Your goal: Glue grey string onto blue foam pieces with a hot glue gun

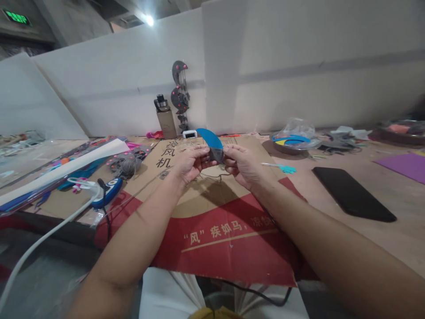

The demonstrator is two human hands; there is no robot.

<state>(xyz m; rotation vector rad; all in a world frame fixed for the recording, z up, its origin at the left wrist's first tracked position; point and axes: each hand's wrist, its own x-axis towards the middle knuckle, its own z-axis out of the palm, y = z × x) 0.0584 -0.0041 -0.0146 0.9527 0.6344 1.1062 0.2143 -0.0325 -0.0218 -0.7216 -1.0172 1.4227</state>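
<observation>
Between my two hands, above the middle of the work surface, is a curved crescent-like piece, bright blue at its upper part and dark grey below; it looks like felt. My left hand pinches its lower left edge with thumb and fingers. On the other side, the fingers of my right hand close on its right edge. Fingertips cover part of the grey end. Under both hands lies a flattened cardboard sheet, tan and red with printed characters.
A black phone-like slab lies right, near a turquoise piece. Farther back are a bowl of coloured pieces, a bottle and hanging grey crescents. Left are grey yarn and a blue device with a white cable.
</observation>
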